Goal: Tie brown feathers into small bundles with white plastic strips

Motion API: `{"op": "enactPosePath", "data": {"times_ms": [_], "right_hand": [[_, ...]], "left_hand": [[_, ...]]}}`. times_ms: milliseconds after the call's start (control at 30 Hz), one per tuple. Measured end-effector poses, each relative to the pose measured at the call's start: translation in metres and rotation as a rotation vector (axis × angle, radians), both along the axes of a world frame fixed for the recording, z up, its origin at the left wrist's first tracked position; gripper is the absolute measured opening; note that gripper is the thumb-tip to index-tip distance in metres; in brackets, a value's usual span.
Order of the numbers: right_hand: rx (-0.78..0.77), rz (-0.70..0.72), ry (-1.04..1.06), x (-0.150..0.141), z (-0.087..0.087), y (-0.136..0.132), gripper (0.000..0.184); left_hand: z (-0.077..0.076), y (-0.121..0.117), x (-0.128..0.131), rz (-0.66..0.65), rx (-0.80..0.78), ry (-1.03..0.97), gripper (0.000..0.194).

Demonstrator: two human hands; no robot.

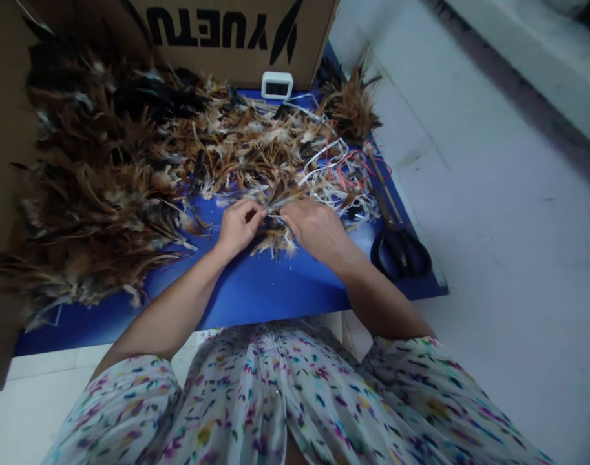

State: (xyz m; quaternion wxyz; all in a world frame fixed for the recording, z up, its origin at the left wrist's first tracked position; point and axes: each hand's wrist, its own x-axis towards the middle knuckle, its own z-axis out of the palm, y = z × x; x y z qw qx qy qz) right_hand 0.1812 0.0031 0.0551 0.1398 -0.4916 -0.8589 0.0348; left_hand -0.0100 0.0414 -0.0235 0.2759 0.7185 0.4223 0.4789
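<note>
Feathers [276,192] were pinched in your left hand [240,226] and right hand [316,226], both closed! Scissors [400,240] lay right of those feathers, white-framed display [277,86] beyond.

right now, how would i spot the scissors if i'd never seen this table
From the blue tabletop, go to its right edge, past the right hand. There, below and right of the tangled white and red strands, lie the scissors. Two dark handle loops set them apart from the thin brown stick by their blades.
</note>
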Motion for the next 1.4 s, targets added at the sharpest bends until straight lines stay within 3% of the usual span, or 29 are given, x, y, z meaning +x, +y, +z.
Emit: {"op": "enactPosePath", "data": {"times_ms": [133, 267, 367, 533, 667, 800, 967, 1067, 1300, 1400], "right_hand": [[0.115, 0.086, -0.273, -0.012, 0.019, 0.003, 0.026], [0.074, 0.220, -0.305, -0.013, 0.036, 0.030, 0.025], [-0.124, 0.364, -0.109, -0.006, 0.040, 0.061, 0.018], [-0.504, 0.364, 0.321, 0.007, 0.027, 0.098, 0.006], [-0.692, 0.225, 0.635, 0.010, 0.009, 0.097, 0.018], [-0.728, 0.079, 0.934, 0.009, -0.012, 0.081, 0.032], [-0.740, -0.002, 1.146, -0.006, -0.034, 0.054, 0.037], [-0.739, -0.062, 1.138, -0.018, -0.040, 0.039, 0.039], [-0.405, -0.018, 0.935, -0.022, -0.038, 0.022, 0.019], [-0.226, 0.013, 0.723, -0.018, -0.028, 0.016, 0.014]], "left_hand": [[0.000, -0.004, -0.001, -0.070, 0.319, 0.199, 0.015], [0.004, -0.008, 0.000, -0.154, 0.459, 0.244, 0.012], [0.008, -0.009, 0.000, -0.169, 0.540, 0.224, 0.009], [0.014, -0.010, -0.002, -0.095, 0.555, 0.091, 0.005], [0.016, -0.009, -0.002, -0.001, 0.545, -0.007, 0.008], [0.015, -0.009, -0.001, 0.071, 0.519, -0.068, 0.011], [0.015, -0.011, -0.001, 0.153, 0.416, -0.109, 0.015], [0.015, -0.010, -0.001, 0.211, 0.395, -0.085, 0.015], [0.012, -0.007, -0.001, 0.250, 0.455, 0.051, 0.013], [0.009, -0.006, -0.002, 0.196, 0.511, 0.136, 0.011]]}}
